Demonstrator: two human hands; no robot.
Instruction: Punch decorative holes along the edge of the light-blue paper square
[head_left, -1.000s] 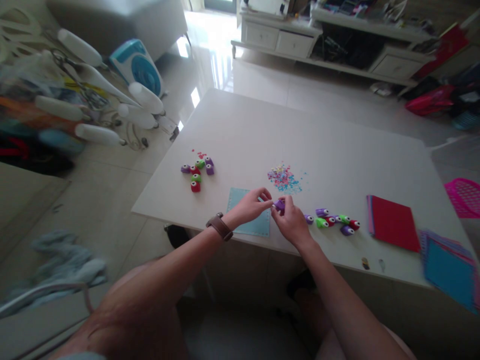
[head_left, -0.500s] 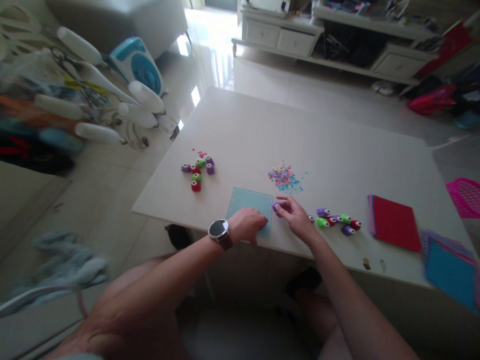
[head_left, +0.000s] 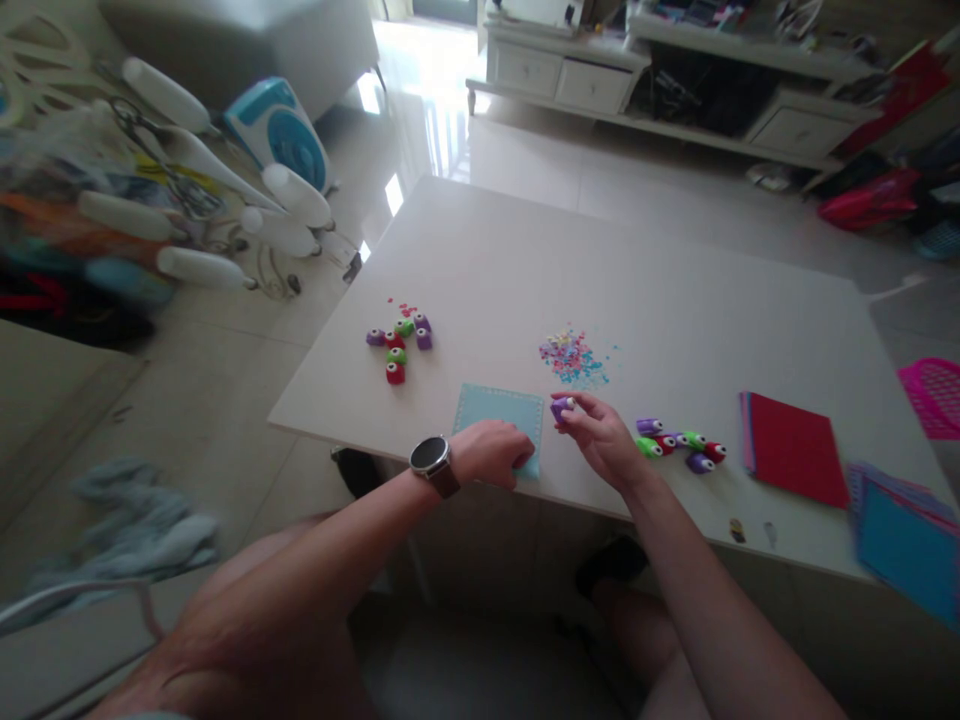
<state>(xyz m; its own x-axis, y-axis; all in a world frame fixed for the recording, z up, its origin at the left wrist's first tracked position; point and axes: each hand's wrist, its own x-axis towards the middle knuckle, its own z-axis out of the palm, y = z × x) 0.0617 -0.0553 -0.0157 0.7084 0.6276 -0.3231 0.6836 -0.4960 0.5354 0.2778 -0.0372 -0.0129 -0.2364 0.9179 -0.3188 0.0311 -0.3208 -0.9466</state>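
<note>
A light blue sheet of paper (head_left: 499, 403), its borders patterned with small punched holes, lies near the table's front edge. My left hand (head_left: 495, 452), with a watch (head_left: 430, 456) on the wrist, is closed over the sheet's lower right part; its fingertips are partly hidden. Just right of the sheet, my right hand (head_left: 600, 435) pinches a small purple craft punch (head_left: 561, 409) with a white button, apart from the paper. Behind it lies a pile of coloured paper confetti (head_left: 574, 357).
Several red, green and purple craft punches (head_left: 679, 441) stand to the right, more punches (head_left: 396, 355) to the left beside red confetti (head_left: 406, 310). Red paper (head_left: 799, 450) and blue paper (head_left: 907, 540) lie stacked at the right of the white table (head_left: 645, 280). Two small objects (head_left: 738, 530) sit near the front edge.
My right hand has drawn the purple punch slightly away from the sheet's right edge and turned it, so its white button now points right. My left hand stays on the sheet.
</note>
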